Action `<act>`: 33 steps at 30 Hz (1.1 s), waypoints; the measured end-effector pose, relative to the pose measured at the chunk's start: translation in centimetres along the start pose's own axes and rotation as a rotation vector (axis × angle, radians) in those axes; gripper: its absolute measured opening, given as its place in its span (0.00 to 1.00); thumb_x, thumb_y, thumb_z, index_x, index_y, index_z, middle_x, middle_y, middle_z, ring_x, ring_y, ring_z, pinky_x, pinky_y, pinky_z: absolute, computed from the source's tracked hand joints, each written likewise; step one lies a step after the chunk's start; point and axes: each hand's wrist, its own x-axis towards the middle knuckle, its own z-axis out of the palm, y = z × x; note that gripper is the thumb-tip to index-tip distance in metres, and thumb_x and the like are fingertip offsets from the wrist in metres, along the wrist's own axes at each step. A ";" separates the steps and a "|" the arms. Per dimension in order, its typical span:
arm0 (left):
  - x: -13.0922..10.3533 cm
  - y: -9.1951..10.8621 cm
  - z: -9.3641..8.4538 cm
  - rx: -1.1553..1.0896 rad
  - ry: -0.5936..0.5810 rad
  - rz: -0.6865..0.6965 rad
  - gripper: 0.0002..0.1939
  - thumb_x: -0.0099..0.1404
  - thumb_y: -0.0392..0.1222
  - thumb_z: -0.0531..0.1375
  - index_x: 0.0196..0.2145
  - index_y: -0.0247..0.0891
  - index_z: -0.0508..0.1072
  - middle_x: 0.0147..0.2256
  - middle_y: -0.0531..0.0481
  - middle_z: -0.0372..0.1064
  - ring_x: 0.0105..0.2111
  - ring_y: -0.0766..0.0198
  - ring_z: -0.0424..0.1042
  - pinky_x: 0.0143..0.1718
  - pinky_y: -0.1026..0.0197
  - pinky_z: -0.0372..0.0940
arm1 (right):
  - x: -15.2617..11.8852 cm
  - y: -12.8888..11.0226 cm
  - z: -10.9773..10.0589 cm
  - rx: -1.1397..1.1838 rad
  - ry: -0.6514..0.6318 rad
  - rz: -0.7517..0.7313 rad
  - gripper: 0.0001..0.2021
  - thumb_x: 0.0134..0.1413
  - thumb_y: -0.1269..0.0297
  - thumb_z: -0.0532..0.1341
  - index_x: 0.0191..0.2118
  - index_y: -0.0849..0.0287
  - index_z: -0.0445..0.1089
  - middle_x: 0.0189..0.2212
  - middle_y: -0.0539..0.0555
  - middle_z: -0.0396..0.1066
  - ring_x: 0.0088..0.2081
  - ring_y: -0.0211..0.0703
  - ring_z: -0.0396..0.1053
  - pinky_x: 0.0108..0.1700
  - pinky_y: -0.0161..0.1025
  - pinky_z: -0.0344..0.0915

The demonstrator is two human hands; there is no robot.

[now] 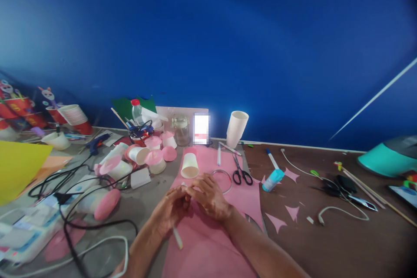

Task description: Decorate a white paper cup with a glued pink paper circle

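My left hand [171, 209] is curled at the front middle, over the pink paper's left edge. My right hand [209, 196] meets it from the right, fingers bent over the left fingertips. A small white bit [184, 184] shows at the touching fingertips; its kind is too small to tell. A thin whitish stick [177, 238] slants out below my left hand; whether the hand grips it is hidden. Under both hands lies the pink paper [208, 247]. Just beyond them a white paper cup [190, 166] lies tipped, its mouth toward me. A metal ring [222, 181] lies beside my right hand.
Black-handled scissors [242, 177], a blue-capped glue bottle [273, 180] and pink scraps [276, 222] lie to the right. Stacked white cups [237, 129] stand at the back. Pink-topped cups [155, 161], a glue gun [97, 143] and tangled black cables [70, 221] crowd the left.
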 end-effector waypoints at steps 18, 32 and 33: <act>-0.2 -0.5 -0.4 -0.038 -0.232 0.150 0.04 0.48 0.35 0.66 0.21 0.34 0.74 0.21 0.53 0.67 0.24 0.68 0.67 0.31 0.65 0.63 | -0.7 0.9 0.2 0.264 0.064 0.319 0.23 0.59 0.43 0.56 0.50 0.55 0.67 0.31 0.56 0.74 0.33 0.48 0.70 0.36 0.46 0.66; 0.1 -1.0 -0.3 0.321 0.060 0.299 0.12 0.50 0.44 0.71 0.25 0.35 0.74 0.21 0.55 0.67 0.23 0.71 0.63 0.27 0.68 0.58 | 0.5 -0.8 -0.8 0.287 0.260 0.419 0.08 0.60 0.71 0.54 0.41 0.56 0.70 0.29 0.54 0.71 0.32 0.44 0.69 0.35 0.43 0.68; 0.1 -1.1 -0.2 0.374 0.056 0.317 0.12 0.51 0.45 0.70 0.24 0.35 0.74 0.20 0.54 0.67 0.23 0.71 0.63 0.27 0.68 0.58 | 0.5 -1.0 -0.6 0.252 0.269 0.402 0.09 0.60 0.72 0.55 0.40 0.56 0.71 0.30 0.54 0.71 0.33 0.45 0.68 0.35 0.44 0.67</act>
